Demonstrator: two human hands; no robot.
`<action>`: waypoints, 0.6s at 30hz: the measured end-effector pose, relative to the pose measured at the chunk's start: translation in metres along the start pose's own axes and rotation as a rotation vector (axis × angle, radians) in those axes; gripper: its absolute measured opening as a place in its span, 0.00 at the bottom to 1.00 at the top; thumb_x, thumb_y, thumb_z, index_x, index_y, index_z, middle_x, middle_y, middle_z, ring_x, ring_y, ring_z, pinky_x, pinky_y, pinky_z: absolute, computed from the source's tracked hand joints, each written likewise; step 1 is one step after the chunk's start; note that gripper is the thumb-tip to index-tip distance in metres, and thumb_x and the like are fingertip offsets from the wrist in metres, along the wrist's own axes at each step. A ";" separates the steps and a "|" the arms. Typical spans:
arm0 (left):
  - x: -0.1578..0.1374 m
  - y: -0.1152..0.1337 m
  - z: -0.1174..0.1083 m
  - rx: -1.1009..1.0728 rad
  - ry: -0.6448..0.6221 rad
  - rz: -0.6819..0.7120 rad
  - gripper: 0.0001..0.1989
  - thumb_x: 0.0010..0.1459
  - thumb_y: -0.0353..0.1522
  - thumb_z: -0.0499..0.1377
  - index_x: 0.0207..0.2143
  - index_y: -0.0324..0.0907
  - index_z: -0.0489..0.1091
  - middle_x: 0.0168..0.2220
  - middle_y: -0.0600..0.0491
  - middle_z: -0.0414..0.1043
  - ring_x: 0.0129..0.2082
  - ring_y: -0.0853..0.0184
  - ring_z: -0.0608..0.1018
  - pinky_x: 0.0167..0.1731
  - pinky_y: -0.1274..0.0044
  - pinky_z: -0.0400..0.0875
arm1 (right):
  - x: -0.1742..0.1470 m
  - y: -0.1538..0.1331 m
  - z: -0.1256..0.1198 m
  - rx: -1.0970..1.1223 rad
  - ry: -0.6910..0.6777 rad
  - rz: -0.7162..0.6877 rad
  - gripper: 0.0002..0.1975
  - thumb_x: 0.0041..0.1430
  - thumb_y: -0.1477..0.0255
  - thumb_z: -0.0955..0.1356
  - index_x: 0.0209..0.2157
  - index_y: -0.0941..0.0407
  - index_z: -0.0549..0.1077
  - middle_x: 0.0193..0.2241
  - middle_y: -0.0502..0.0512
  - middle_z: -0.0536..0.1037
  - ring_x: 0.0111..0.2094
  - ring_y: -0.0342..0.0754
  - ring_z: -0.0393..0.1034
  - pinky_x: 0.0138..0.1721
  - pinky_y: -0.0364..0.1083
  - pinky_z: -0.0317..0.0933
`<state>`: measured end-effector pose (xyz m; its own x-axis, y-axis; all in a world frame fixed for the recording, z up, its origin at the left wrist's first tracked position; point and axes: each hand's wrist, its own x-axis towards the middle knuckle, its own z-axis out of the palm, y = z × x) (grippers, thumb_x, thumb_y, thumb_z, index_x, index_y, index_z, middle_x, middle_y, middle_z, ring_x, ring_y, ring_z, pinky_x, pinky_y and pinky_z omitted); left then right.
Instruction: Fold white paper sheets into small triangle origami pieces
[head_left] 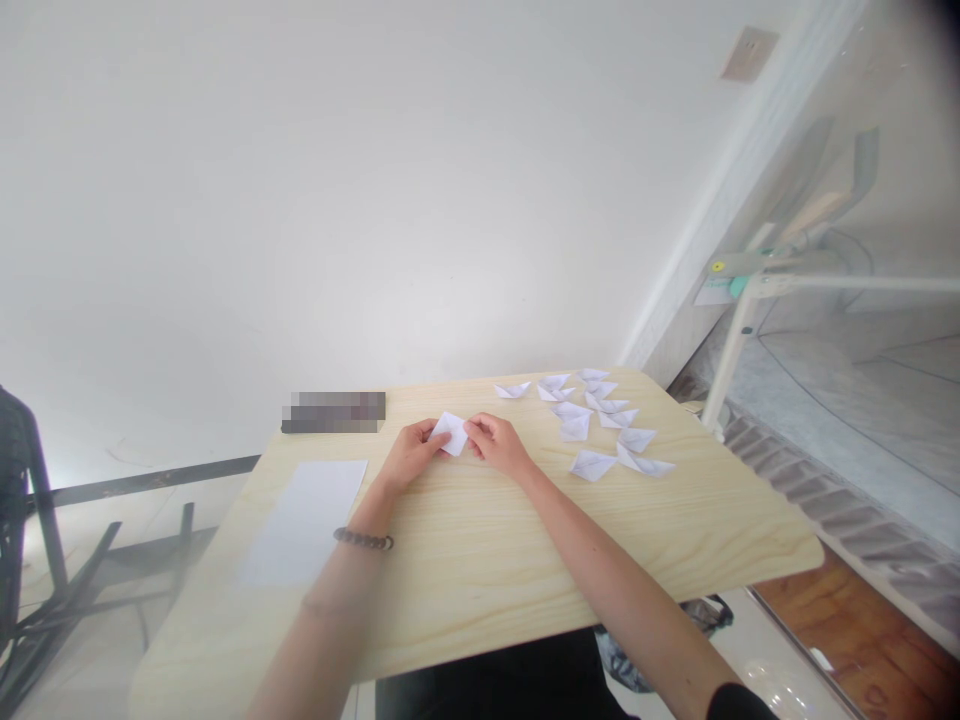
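A small folded square of white paper (452,432) is held between my two hands over the middle of the table, turned so a corner points up. My left hand (415,452) pinches its left side, the thumb lying across the front. At the right corner, the thumb and fingers of my right hand (496,443) close on the paper. To the right, several folded white paper boats (592,463) stand on the table in loose rows. A flat sheet of white paper (307,520) lies to the left, beside my left forearm.
The light wooden table (465,570) stands against a white wall (375,200). A dark, blurred-out object (334,413) lies at its back left. Beyond the left edge is a black chair frame (30,500); a white metal frame (727,360) rises past the right edge.
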<state>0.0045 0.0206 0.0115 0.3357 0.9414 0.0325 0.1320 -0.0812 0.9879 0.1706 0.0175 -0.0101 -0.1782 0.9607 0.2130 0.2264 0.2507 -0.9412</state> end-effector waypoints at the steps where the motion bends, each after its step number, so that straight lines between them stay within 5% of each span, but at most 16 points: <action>1: 0.000 0.000 0.000 -0.006 -0.001 -0.003 0.17 0.46 0.37 0.56 0.36 0.34 0.69 0.32 0.50 0.72 0.31 0.65 0.72 0.31 0.75 0.68 | 0.000 0.000 0.000 -0.002 -0.001 -0.001 0.14 0.53 0.60 0.60 0.28 0.57 0.66 0.18 0.47 0.67 0.17 0.38 0.60 0.18 0.38 0.55; 18: 0.000 -0.002 -0.001 -0.023 -0.013 0.004 0.20 0.46 0.40 0.57 0.38 0.34 0.69 0.32 0.49 0.72 0.28 0.67 0.72 0.31 0.76 0.66 | 0.000 -0.001 -0.001 -0.002 0.004 0.017 0.14 0.53 0.61 0.59 0.28 0.57 0.65 0.18 0.47 0.67 0.17 0.38 0.60 0.18 0.37 0.55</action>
<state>0.0029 0.0208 0.0102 0.3487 0.9366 0.0346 0.1093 -0.0773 0.9910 0.1712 0.0169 -0.0086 -0.1700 0.9654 0.1977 0.2314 0.2341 -0.9443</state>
